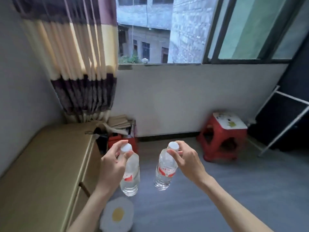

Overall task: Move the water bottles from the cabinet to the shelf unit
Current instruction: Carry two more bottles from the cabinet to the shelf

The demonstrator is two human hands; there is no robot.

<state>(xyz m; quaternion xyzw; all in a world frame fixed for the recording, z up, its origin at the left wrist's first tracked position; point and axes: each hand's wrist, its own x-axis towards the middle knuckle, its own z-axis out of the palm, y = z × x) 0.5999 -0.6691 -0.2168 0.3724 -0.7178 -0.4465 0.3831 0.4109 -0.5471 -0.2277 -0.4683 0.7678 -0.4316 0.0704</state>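
Two clear water bottles with white caps and red labels hang in the air over the grey floor. My left hand point(112, 164) pinches the left bottle point(131, 178) by its neck, just under the cap. My right hand point(187, 160) pinches the right bottle point(164, 173) the same way at its neck. Both bottles hang upright, a little apart from each other. The tan cabinet point(45, 168) stands low along the left wall, beside my left forearm. A dark frame with white edges point(284, 121) leans at the far right.
A red plastic stool point(222, 139) stands by the far wall on the right. Stacked books and a red box point(122, 129) sit beyond the cabinet's end. A fried-egg-shaped mat point(117, 215) lies on the floor below my left arm. A striped curtain point(80, 64) hangs at the window.
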